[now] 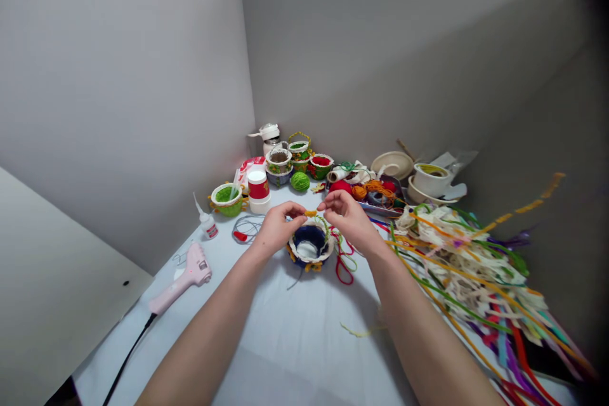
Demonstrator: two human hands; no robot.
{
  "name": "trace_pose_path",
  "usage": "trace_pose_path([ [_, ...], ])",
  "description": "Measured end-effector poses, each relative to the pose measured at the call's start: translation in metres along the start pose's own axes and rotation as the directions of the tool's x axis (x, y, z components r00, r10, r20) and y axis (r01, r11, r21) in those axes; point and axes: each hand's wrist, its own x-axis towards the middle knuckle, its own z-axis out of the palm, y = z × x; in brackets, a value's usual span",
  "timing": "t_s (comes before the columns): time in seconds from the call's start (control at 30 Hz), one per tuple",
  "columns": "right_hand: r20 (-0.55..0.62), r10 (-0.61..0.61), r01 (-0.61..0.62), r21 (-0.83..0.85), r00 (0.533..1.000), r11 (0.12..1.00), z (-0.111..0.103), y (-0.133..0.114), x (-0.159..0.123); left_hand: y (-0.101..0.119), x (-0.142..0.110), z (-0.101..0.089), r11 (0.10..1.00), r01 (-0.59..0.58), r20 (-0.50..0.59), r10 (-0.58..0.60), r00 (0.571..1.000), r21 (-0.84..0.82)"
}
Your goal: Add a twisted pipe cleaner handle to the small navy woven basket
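Note:
My left hand pinches a short yellow-orange fuzzy piece between thumb and fingertips. At its other end, my right hand has its fingers curled close together; whatever lies between those fingertips is too small to make out. Just below both hands sits a small dark blue bowl-shaped basket with a white braided rim and yellow trim. Red yarn and light green yarn trail from its right side onto the table.
A pink glue gun and a glue bottle lie at left. Small decorated baskets, a red-and-white jar and a green yarn ball stand behind. A tray holds yarn; tangled colourful strips heap at right.

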Motion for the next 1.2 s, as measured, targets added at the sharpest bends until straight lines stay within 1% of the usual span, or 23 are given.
trace_pose_path([
  [0.1,-0.020,-0.009,0.009,0.019,1.000,1.000,-0.005,0.001,0.002,-0.002,0.000,-0.003,1.000,-0.015,0.022,0.015,1.000,-0.005],
  [0.23,-0.071,-0.026,0.028,0.021,0.997,0.999,-0.014,0.004,0.004,-0.003,0.001,-0.016,1.000,-0.003,0.062,0.002,0.998,0.021],
  [0.37,-0.060,-0.015,0.014,-0.031,0.998,0.999,-0.020,0.003,0.003,-0.006,0.002,-0.027,0.998,0.047,0.025,-0.048,0.999,0.039],
  [0.47,-0.036,-0.010,0.006,-0.103,0.999,0.995,-0.019,-0.002,0.001,-0.005,0.001,-0.027,0.997,0.060,0.021,-0.061,0.998,0.057],
  [0.6,0.025,-0.022,0.026,-0.216,0.999,0.976,-0.013,-0.009,-0.003,0.000,-0.002,-0.023,0.994,0.064,0.008,-0.065,0.998,0.090],
  [0.7,0.059,-0.043,0.058,-0.287,0.997,0.956,-0.008,-0.010,-0.004,0.003,-0.004,-0.017,0.990,0.022,-0.037,-0.017,0.999,0.136],
  [0.8,0.072,-0.061,0.082,-0.344,0.996,0.936,-0.002,-0.009,-0.005,0.005,-0.006,-0.006,0.986,0.004,-0.047,0.004,0.999,0.169],
  [0.97,0.070,-0.085,0.106,-0.380,0.994,0.919,0.004,-0.007,-0.005,0.005,-0.005,0.011,0.989,0.057,-0.094,-0.044,0.995,0.135],
  [1.2,0.072,-0.084,0.106,-0.414,0.994,0.904,0.008,-0.005,-0.006,0.000,-0.003,0.014,0.995,0.031,-0.106,-0.021,0.994,0.099],
])
